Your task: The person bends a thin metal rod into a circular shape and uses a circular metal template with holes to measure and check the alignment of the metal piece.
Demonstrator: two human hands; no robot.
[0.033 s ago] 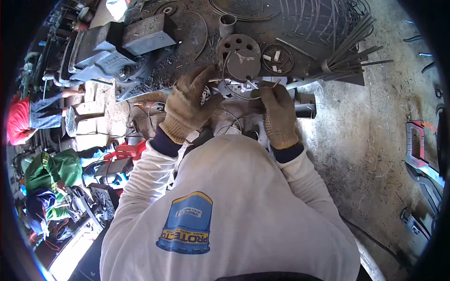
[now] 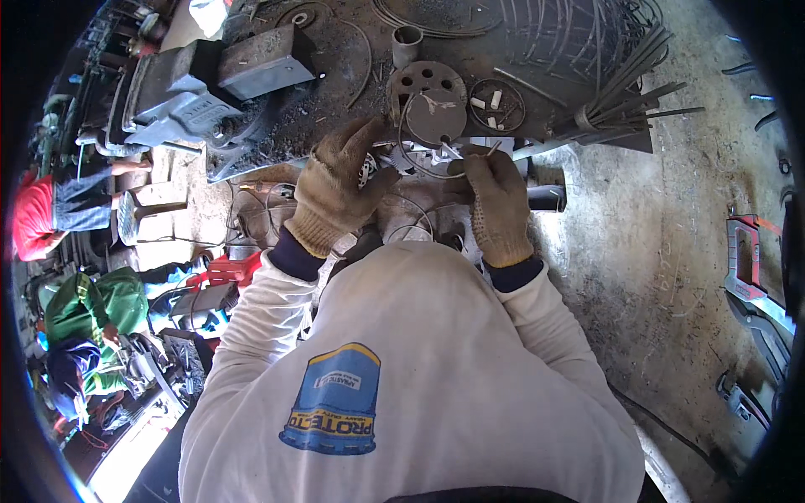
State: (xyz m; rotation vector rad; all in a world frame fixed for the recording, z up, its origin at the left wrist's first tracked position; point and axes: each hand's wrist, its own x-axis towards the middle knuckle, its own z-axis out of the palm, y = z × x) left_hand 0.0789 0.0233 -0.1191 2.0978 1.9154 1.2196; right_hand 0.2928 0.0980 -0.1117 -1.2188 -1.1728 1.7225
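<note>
Brown knit work gloves cover both hands at the near edge of a dark metal workbench (image 2: 335, 92). My right hand (image 2: 501, 201) pinches a thin metal wire (image 2: 432, 173) between thumb and fingers; a short end sticks up past the fingertips. From there the wire curves left around a round steel plate (image 2: 436, 121). Behind that plate stands a thick disc with holes (image 2: 428, 75). My left hand (image 2: 335, 184) hovers to the left of the curve, thumb and fingers apart. A small pale object shows between its thumb and fingers, too unclear to name and apparently beyond the hand.
A bench vise (image 2: 180, 101) sits at the bench's left. A short pipe (image 2: 407, 46), a wire ring (image 2: 497, 105) around white pieces and a bundle of rods (image 2: 620, 92) lie farther right. Clamps and a hacksaw (image 2: 742, 256) are at far right. People work at left.
</note>
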